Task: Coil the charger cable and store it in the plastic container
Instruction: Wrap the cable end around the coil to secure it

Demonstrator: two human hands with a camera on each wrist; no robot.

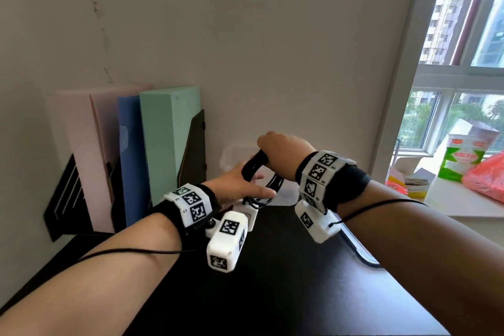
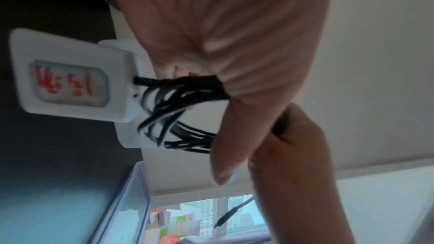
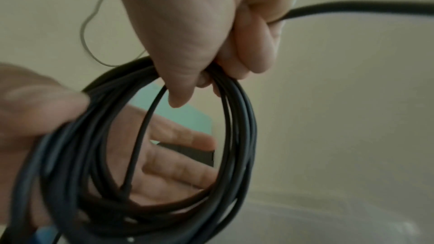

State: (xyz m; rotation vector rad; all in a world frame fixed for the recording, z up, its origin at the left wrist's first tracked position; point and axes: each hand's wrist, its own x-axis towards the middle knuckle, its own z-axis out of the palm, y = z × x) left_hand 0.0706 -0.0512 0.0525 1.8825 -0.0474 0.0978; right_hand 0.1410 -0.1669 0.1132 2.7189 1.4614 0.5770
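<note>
Just below frame centre, both hands grip the coiled black charger cable (image 1: 255, 165): right hand (image 1: 283, 150) fisted on top, left hand (image 1: 240, 185) pinching below. Loosening either grip risks loops springing apart before reaching the clear plastic container (image 1: 286, 194).

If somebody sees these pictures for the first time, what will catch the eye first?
First, the black cable coiled in loops, held up between both hands over the dark desk. The right hand grips the coil's top; the left hand supports it lower. Under it hangs the white charger.
</note>
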